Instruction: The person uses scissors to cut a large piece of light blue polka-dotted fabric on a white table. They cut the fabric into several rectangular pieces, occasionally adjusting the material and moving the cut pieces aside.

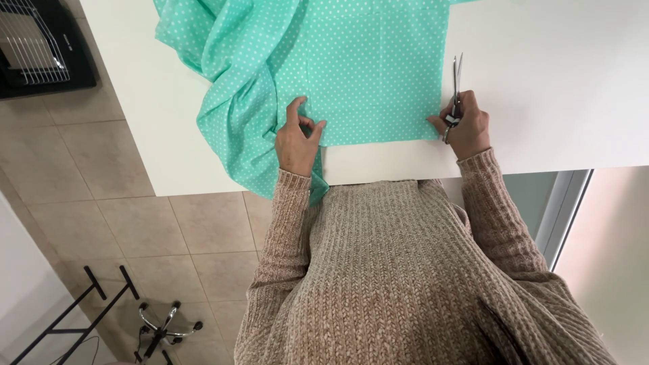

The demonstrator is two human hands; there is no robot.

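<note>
Closest to the camera is a chunky beige knit sweater (392, 270), sleeves running up to both hands at the near edge of a white counter (561, 81).

The left hand (296, 142) sits on the near edge of a mint green fabric with small white dots (365, 67). Thumb and forefinger are curled in toward each other and pinching a little bit of the cloth right at its front edge, the rest of the hand resting flat on it. Just under that wrist a corner of the fabric hangs down over the counter's edge.

The right hand (466, 125) is at the fabric's near right corner, closed around the handles of a pair of metal scissors (455, 88). The blades point away from the person, running along the right edge of the cloth, and they look only slightly parted, though it's hard to be sure from up here. The fingertips of that hand touch the fabric's corner.

Further out, the fabric lies smooth and flat across the middle of the counter, while its left part is bunched into loose folds that trail toward the counter's left edge.

Off to the sides: beige floor tiles (88, 216), a black metal frame (81, 311) and a chrome chair base (162, 328) down at the lower left, and a wire rack (30, 40) on a dark surface at the top left.
</note>
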